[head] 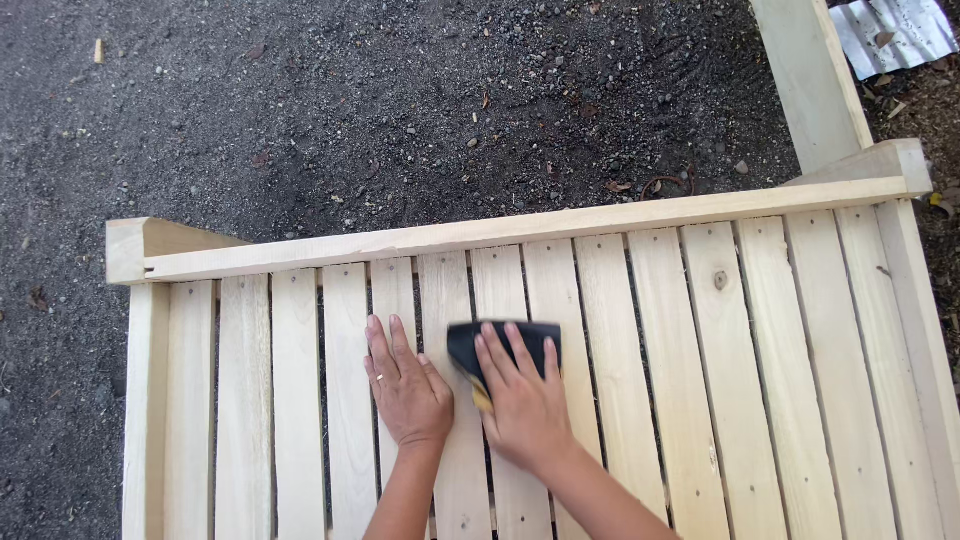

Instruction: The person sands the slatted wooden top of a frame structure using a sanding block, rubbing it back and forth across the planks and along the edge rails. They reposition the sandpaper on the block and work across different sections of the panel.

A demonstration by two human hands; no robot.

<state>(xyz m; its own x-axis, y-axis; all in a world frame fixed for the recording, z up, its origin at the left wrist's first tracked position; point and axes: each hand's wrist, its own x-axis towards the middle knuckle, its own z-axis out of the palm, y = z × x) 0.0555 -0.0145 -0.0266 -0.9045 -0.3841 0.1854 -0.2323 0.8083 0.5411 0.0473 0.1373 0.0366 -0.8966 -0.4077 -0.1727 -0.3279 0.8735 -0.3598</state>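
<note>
Right grip: the right hand (525, 405) lies palm down on a black sanding block (503, 350), fingers spread over its top and pressing it flat; it is laid on the block rather than closed round it.
Sanding block: dark, roughly rectangular, with a yellowish patch showing at its lower left edge just under the right hand's thumb side. It rests on the pale slats, its far edge sticking out beyond the fingertips.
Left grip: the left hand (405, 385) lies open and flat just beside the right one, to its left, fingers together and pointing away from the person. It holds nothing; the palm rests on the wood. A ring shows on one finger.
Under both hands: a slatted wooden panel (760, 380) of light, unpainted boards that run away from the person, with narrow dark gaps between them and small nail heads here and there.
Beyond the fingertips: a top rail (540, 228) runs crosswise over the ends of the slats, with a block end at each corner.
Far right of the right hand: a pale wooden post (812, 80) leads away from the panel's corner.
Beyond the rail: dark gravel ground (400, 110) with scattered small stones and dry leaves.
Upper right corner: a crumpled silvery sheet (895, 30) lies on the ground, well apart from both hands.
</note>
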